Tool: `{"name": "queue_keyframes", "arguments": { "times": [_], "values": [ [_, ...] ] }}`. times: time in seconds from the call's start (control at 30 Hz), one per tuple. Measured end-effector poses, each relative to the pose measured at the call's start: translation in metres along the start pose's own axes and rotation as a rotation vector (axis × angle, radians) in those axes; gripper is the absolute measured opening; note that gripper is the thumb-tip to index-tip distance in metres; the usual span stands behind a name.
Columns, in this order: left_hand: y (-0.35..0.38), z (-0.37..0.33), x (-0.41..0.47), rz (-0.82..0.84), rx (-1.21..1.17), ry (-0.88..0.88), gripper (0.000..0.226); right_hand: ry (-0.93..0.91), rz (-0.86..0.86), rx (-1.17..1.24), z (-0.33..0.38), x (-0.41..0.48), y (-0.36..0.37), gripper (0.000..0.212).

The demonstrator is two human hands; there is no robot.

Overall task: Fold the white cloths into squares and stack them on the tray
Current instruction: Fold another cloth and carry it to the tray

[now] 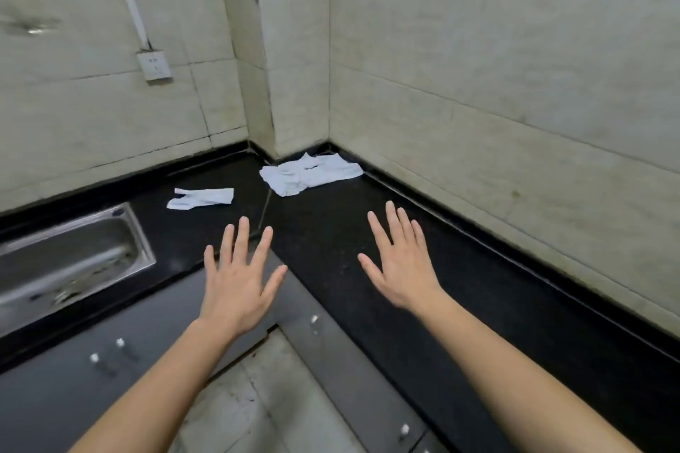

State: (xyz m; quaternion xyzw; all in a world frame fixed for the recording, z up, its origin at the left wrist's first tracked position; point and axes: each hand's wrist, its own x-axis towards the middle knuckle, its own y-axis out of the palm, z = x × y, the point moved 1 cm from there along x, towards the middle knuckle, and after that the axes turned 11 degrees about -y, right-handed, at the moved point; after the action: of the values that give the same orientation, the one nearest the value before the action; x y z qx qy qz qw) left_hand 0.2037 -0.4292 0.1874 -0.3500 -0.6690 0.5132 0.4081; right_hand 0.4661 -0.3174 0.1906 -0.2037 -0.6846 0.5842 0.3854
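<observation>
A crumpled pile of white cloths (311,174) lies in the far corner of the black L-shaped countertop (331,232). A smaller white cloth (201,198) lies loosely bunched to its left, apart from the pile. My left hand (239,276) hovers open, fingers spread, palm down over the counter's inner corner. Held the same way, my right hand (399,261) is open over the right run of the counter. Both hands are empty and well short of the cloths. No tray is in view.
A steel sink (73,261) is set into the counter at the left. Grey cabinet fronts with small knobs (314,320) run below the counter edge. Tiled walls close in the corner, with a wall socket (154,64) at the upper left.
</observation>
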Motion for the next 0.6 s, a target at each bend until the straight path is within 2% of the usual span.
{"name": "queue_keyframes", "arguments": {
  "times": [0.23,0.47,0.6],
  "values": [
    [0.042,0.091,0.094,0.065,0.1,-0.133,0.077,-0.118,0.024,0.11,0.047,0.151,0.089,0.074],
    [0.058,0.153,0.21,0.13,0.152,-0.257,0.09,-0.195,0.093,0.238,0.079,0.303,0.15,0.073],
    [0.067,0.183,0.261,0.196,0.132,-0.338,0.076,-0.237,0.138,0.294,0.096,0.364,0.173,0.069]
  ]
}}
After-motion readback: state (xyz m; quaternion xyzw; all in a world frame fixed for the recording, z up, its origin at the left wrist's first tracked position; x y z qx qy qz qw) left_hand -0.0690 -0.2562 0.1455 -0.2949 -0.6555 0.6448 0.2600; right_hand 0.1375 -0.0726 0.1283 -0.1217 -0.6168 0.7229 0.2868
